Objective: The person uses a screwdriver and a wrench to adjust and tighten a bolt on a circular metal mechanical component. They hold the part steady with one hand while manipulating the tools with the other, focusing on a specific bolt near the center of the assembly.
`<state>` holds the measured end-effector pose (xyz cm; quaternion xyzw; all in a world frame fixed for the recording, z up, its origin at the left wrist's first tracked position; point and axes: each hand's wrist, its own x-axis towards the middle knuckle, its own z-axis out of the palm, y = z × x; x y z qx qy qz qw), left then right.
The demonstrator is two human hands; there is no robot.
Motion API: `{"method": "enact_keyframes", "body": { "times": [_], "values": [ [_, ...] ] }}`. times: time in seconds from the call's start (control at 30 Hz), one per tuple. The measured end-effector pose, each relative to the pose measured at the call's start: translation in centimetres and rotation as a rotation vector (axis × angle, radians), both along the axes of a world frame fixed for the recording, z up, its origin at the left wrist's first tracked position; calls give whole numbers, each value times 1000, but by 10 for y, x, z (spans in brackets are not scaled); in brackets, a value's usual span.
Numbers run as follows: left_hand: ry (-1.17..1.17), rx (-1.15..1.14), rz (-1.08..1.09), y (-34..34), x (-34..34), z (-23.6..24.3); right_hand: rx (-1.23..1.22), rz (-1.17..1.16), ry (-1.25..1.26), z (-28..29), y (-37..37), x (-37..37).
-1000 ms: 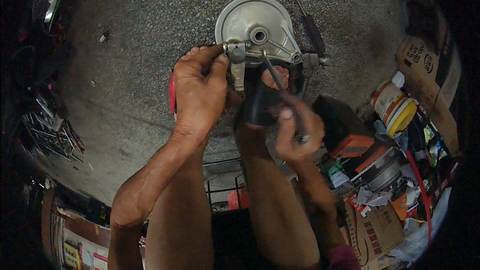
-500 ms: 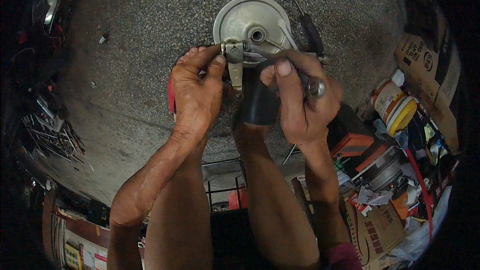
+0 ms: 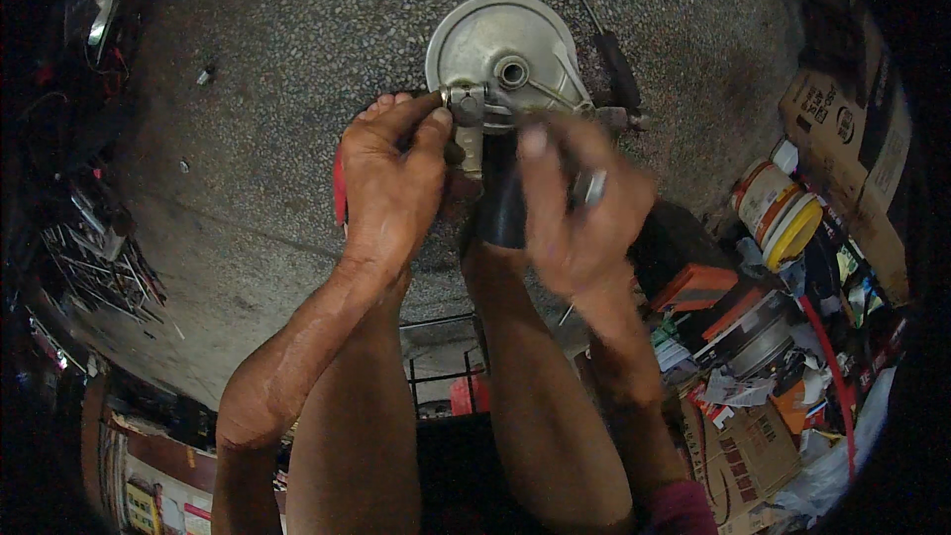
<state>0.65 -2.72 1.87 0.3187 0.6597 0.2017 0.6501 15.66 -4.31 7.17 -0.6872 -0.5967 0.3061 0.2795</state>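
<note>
A round silver brake drum plate (image 3: 466, 35) with a central hub hole lies on the floor ahead of me. At its near edge, a metal lever arm (image 3: 473, 147) with a clamp end points toward me. My left hand (image 3: 393, 163) is closed, thumb and forefinger pinching the left side of that clamp end. My right hand (image 3: 589, 203), smeared by motion, is closed around a shiny metal wrench (image 3: 595, 187); one rounded end shows between its fingers. Whether the wrench's far end touches the clamp bolt is hard to make out.
A dark-handled tool (image 3: 617, 69) with a thin shaft lies right of the plate. Cardboard boxes (image 3: 832, 129), a yellow-rimmed tub (image 3: 795, 233) and mixed clutter fill the right side. Several thin metal rods (image 3: 109, 272) lie at the left.
My right hand has swung left and slightly toward me with the wrench. The plate and lever have shifted slightly; my left hand keeps its pinch.
</note>
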Motion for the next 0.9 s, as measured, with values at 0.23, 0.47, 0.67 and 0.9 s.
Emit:
{"method": "enact_keyframes", "body": {
  "times": [0.23,0.47,0.67,0.9],
  "values": [
    [-52,-152,88,18,11,27,139,147,-137,-24,-86,7],
    [-47,-160,117,8,8,16,-69,-181,164,15,-45,24],
    [50,126,33,-10,-4,-14,90,-103,191,-3,-26,17],
    [35,95,68,-10,-1,-11,70,-10,187,-2,2,20]
  ]
}}
